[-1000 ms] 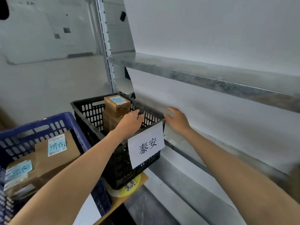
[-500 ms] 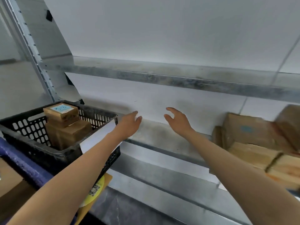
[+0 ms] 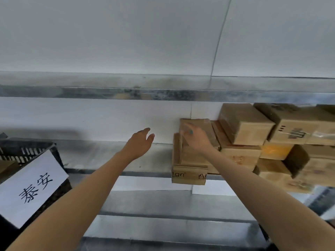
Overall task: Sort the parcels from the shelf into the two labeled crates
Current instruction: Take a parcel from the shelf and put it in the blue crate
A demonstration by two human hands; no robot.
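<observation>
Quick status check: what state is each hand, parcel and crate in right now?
Left hand: open, empty, above shelf.
Right hand: on the leaning parcel; grip unclear.
Leaning parcel: tilted, on shelf.
Flat parcel: lying at shelf edge.
Black crate: label attached.

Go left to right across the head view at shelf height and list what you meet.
black crate → left hand → right hand → tilted parcel atop the stack → parcel with black print

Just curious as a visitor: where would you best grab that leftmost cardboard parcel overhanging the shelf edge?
Its overhanging front end, from the front-left: the leftmost parcel juts past the shelf, which is bare to its left; other parcels crowd its right.
</observation>
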